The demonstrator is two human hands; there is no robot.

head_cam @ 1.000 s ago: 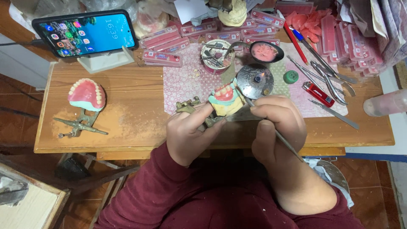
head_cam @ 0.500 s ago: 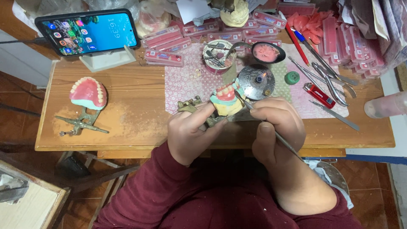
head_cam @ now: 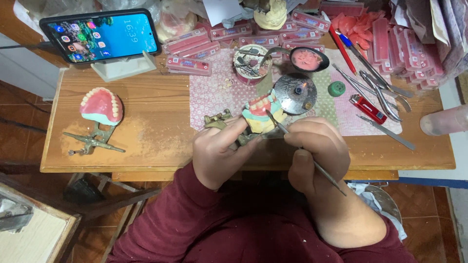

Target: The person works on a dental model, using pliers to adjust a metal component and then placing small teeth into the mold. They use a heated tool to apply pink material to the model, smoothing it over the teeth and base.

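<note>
We see L hand gripping teeth model at table middle | R hand pinching metal pick, tip at model's 3 o'clock | looks hard, breakable; hold by base

- I see a worn, dusty wooden workbench under bright, even light.
- Below it I make out a floor of reddish-brown tiles.
- A pale wooden crate corner sits at lower left.
- A white ledge borders the bench's right end.
</note>
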